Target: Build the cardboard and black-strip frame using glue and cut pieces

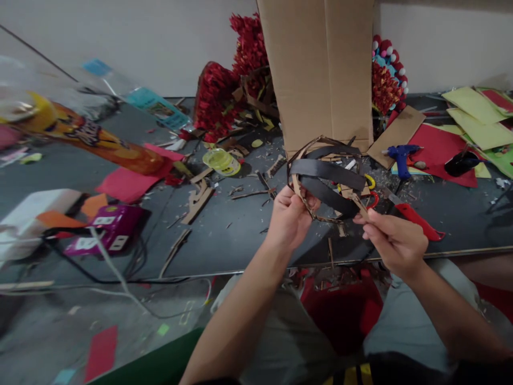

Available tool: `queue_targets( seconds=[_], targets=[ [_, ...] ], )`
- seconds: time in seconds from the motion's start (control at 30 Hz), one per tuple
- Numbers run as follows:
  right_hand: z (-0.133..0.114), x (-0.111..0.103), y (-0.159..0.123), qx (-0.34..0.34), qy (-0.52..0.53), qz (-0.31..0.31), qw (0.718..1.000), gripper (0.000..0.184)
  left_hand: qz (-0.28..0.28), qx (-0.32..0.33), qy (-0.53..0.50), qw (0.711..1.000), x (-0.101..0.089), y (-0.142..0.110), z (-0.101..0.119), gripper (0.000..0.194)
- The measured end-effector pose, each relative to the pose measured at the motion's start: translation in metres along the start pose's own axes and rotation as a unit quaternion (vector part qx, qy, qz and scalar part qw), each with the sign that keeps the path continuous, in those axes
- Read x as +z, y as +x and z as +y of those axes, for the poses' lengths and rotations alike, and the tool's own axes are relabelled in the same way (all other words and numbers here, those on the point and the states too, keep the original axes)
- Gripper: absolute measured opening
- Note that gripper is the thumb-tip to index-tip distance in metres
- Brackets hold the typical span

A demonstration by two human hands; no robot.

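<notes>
My left hand (289, 216) is closed around the near left rim of a round frame made of cardboard strips, with dark grey bands (332, 171) curving across it. The frame is tilted up above the table. Between the thumb and fingers of my right hand (396, 240) is a small cardboard strip (360, 206), held at the frame's right side. I cannot tell whether the strip touches the frame. Behind it lie scissors (371, 182) with yellow on the handle, partly hidden. A red-handled cutter (420, 222) rests to the right, near my right hand.
A blue glue gun (401, 158) lies on red paper (444, 155). A tall cardboard panel (326, 69) stands behind, flanked by red decorated pieces (218, 96). Leftward are a yellow-lidded jar (222, 162), an orange bottle (100, 133) and a purple power socket (108, 227) with trailing cables.
</notes>
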State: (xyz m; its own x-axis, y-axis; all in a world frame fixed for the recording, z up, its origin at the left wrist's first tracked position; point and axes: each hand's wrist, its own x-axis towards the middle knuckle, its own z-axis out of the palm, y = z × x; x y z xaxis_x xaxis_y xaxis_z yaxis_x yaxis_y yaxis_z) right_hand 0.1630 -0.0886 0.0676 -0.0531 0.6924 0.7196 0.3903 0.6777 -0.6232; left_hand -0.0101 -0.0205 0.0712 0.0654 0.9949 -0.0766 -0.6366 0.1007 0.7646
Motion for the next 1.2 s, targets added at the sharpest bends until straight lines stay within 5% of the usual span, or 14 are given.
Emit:
queue_targets(
  seconds=[0.23, 0.43, 0.57, 0.87, 1.2],
  targets=[
    [-0.006, 0.003, 0.001, 0.237, 0.277, 0.018, 0.931, 0.030, -0.007, 0.001, 0.011, 1.000, 0.000, 0.000, -0.001, 0.048],
    [-0.008, 0.001, 0.009, 0.319, 0.358, 0.013, 0.877, 0.026, -0.025, 0.002, 0.002, 1.000, -0.001, 0.001, 0.001, 0.047],
    [-0.009, 0.000, 0.007, 0.311, 0.316, 0.016, 0.896, 0.029, -0.022, -0.004, 0.008, 1.000, -0.003, 0.002, 0.001, 0.050],
    [-0.005, 0.001, 0.000, 0.137, 0.128, 0.021, 0.982, 0.046, -0.021, 0.001, -0.001, 1.000, -0.003, 0.001, -0.001, 0.049],
    [0.002, -0.001, 0.000, 0.122, 0.022, 0.088, 0.988, 0.041, -0.006, -0.001, 0.011, 1.000, 0.001, 0.002, 0.001, 0.052]
  ],
)
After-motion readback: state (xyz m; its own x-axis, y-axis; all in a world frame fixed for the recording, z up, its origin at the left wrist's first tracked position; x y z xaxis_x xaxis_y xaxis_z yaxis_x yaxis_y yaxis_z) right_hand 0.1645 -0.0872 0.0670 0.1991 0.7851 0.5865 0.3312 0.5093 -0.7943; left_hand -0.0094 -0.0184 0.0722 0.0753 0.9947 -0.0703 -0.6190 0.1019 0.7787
